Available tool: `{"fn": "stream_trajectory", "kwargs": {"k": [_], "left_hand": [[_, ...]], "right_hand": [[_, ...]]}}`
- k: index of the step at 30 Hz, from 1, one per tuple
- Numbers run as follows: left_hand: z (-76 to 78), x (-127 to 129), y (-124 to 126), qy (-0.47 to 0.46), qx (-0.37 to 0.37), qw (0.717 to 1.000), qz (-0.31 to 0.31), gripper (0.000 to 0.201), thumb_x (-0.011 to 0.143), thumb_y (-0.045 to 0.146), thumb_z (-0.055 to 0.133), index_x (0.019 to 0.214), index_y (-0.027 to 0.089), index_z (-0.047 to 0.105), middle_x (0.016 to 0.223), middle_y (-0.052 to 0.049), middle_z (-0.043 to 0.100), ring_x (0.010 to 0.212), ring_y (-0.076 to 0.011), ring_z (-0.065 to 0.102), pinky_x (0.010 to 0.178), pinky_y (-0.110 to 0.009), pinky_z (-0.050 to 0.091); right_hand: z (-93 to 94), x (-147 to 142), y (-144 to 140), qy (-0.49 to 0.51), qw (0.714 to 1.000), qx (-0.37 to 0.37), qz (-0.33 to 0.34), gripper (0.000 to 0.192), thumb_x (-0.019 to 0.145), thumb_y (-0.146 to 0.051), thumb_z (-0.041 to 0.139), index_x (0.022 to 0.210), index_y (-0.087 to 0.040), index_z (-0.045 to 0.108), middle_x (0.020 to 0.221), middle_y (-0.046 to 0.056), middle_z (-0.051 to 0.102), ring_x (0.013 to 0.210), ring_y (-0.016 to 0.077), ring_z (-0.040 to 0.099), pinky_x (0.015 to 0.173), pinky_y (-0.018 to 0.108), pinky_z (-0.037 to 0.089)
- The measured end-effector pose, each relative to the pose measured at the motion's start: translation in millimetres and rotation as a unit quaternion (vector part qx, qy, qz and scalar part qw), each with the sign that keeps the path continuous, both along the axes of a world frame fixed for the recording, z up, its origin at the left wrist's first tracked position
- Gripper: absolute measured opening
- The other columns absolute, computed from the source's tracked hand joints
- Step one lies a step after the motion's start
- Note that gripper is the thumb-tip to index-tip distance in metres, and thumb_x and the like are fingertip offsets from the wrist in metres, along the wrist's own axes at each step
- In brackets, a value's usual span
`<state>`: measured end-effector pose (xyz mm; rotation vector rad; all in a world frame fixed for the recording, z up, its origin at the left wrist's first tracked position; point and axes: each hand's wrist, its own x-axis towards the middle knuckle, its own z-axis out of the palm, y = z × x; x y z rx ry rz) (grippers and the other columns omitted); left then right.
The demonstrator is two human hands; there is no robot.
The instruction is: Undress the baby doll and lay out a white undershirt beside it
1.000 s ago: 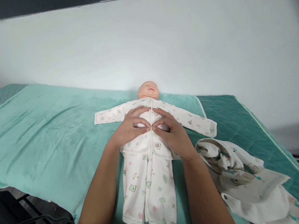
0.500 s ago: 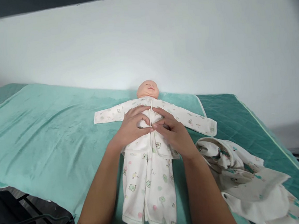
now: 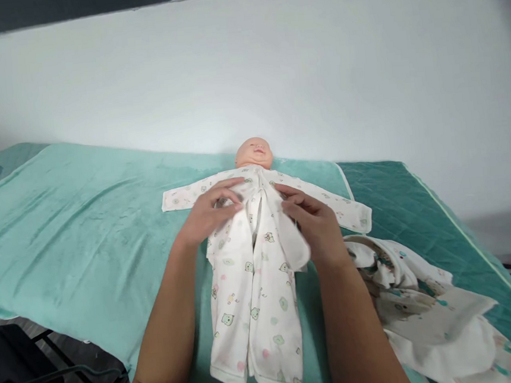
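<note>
Jacket (image 3: 293,242) gapes open at the front between the two hands: the right hand (image 3: 309,213) pinches one flap, thumb against curled fingers; the left hand (image 3: 212,211) nearly closes at the opposite edge, its hold unclear. The doll (image 3: 253,151) has its head beyond both, trousers (image 3: 254,320) below them, crumpled clothing (image 3: 431,316) rightward.

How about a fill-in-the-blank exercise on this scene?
The doll lies face up, on its ____.
The left hand holds one flap of the jacket; the ____ hand holds the other.
Beyond the doll rises a white ____.
The crumpled cloth lies nearer the right forearm than the ____ forearm.

Missing words: back; right; wall; left.
</note>
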<state>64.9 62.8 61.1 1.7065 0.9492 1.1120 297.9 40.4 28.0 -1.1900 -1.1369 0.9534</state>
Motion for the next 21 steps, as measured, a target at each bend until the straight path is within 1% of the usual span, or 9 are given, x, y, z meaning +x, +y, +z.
{"fn": "stream_trajectory", "kwargs": {"k": [2,4,6,7,9,12,15,17,21], "left_hand": [[-6.1,-12,7,-0.087,-0.016,0.992,0.095,0.020,0.089,0.040,0.064,0.083,0.021,0.064,0.141,-0.007,0.062,0.131,-0.0271,0.058,0.103,-0.043,0.052],[-14.9,-19,15,-0.148,-0.030,0.966,0.212,0.025,0.092,0.046,0.057,0.090,0.021,0.062,0.137,-0.009,0.064,0.126,-0.0249,0.062,0.097,-0.039,0.055],[-24.7,-19,24,-0.141,-0.028,0.939,0.313,0.026,0.094,0.046,0.055,0.095,0.021,0.061,0.131,-0.008,0.067,0.123,-0.0217,0.063,0.097,-0.036,0.054],[-29.4,-16,28,-0.110,-0.013,0.934,0.341,0.025,0.094,0.045,0.055,0.099,0.022,0.062,0.128,-0.007,0.068,0.122,-0.0202,0.063,0.100,-0.036,0.052],[-37.0,-8,37,-0.011,0.042,0.943,0.331,0.023,0.094,0.040,0.056,0.107,0.023,0.065,0.127,-0.006,0.068,0.124,-0.0192,0.060,0.108,-0.037,0.047],[-43.7,1,52,0.135,0.126,0.955,0.231,0.026,0.095,0.035,0.055,0.114,0.023,0.068,0.129,-0.007,0.068,0.128,-0.0209,0.057,0.115,-0.039,0.040],[-44.8,3,67,0.208,0.142,0.950,0.185,0.028,0.096,0.033,0.053,0.116,0.022,0.070,0.130,-0.007,0.069,0.126,-0.0223,0.059,0.114,-0.041,0.041],[-43.6,2,74,0.236,0.140,0.944,0.181,0.030,0.096,0.032,0.052,0.120,0.023,0.069,0.130,-0.006,0.069,0.123,-0.0225,0.060,0.111,-0.040,0.043],[-41.9,1,81,0.286,0.140,0.929,0.190,0.032,0.095,0.026,0.050,0.122,0.025,0.067,0.128,-0.005,0.069,0.119,-0.0233,0.062,0.103,-0.038,0.046]], "right_hand": [[-10.2,17,9,0.020,0.995,-0.027,-0.089,0.024,0.072,-0.038,0.078,0.067,-0.021,0.061,0.124,0.010,0.072,0.115,0.0325,0.066,0.100,0.049,0.050],[-20.0,27,16,-0.007,0.979,-0.030,-0.203,0.022,0.071,-0.039,0.076,0.072,-0.021,0.063,0.114,0.011,0.074,0.107,0.0306,0.068,0.099,0.050,0.051],[-25.9,27,18,-0.071,0.962,0.001,-0.265,0.022,0.077,-0.041,0.070,0.087,-0.021,0.066,0.115,0.010,0.073,0.108,0.0284,0.067,0.101,0.051,0.049],[-27.1,23,17,-0.112,0.958,0.029,-0.264,0.026,0.081,-0.041,0.068,0.097,-0.021,0.067,0.119,0.010,0.071,0.113,0.0280,0.065,0.104,0.052,0.047],[-27.0,12,16,-0.188,0.953,0.092,-0.218,0.032,0.087,-0.042,0.063,0.113,-0.023,0.066,0.131,0.010,0.065,0.125,0.0277,0.058,0.110,0.054,0.042],[-26.1,0,23,-0.255,0.949,0.138,-0.123,0.037,0.094,-0.040,0.055,0.127,-0.026,0.062,0.144,0.009,0.058,0.137,0.0262,0.049,0.116,0.053,0.036],[-28.0,2,45,-0.305,0.940,0.137,-0.075,0.038,0.096,-0.037,0.048,0.130,-0.026,0.063,0.144,0.009,0.059,0.138,0.0268,0.048,0.117,0.054,0.034],[-29.4,7,62,-0.344,0.928,0.125,-0.068,0.039,0.095,-0.033,0.046,0.128,-0.025,0.065,0.140,0.010,0.061,0.135,0.0288,0.051,0.115,0.056,0.035],[-29.6,13,88,-0.386,0.917,0.079,-0.058,0.044,0.089,-0.022,0.042,0.123,-0.022,0.069,0.131,0.012,0.066,0.123,0.0302,0.059,0.107,0.053,0.043]]}}
